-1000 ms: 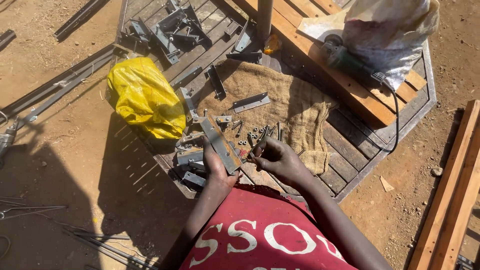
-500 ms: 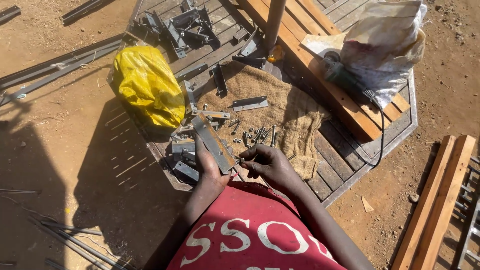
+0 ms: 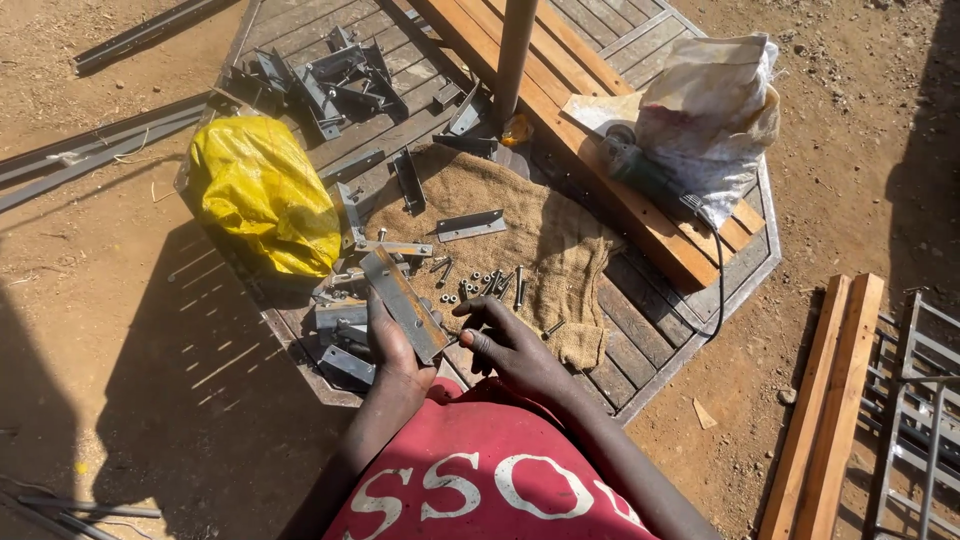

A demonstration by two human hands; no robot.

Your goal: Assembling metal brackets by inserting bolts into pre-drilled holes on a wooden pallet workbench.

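My left hand [image 3: 395, 350] grips a flat metal bracket [image 3: 403, 303], fingers wrapped around its lower end, holding it tilted above the worktop [image 3: 640, 330]. My right hand [image 3: 505, 345] sits just beside it, fingertips pinched on something small, likely a bolt. I judge I'm fitting a fastener to the bracket; next it needs lining up with a hole. Loose nuts and bolts [image 3: 480, 285] lie on the burlap [image 3: 540, 240].
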